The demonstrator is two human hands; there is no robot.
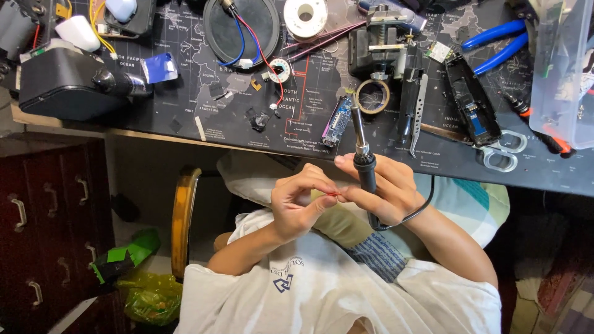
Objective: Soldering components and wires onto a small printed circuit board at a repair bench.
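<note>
Black soldering iron (365, 162) in right hand (387, 192) (metal tip up), cord trailing.

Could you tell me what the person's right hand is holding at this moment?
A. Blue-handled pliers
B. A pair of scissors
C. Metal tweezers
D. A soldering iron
D: the right hand grips the black handle of a soldering iron, tip pointing toward the desk, while the pliers, scissors and tweezers lie untouched on the desk mat.

White short-sleeved shirt (322, 297) with blue printed emblem.
</note>
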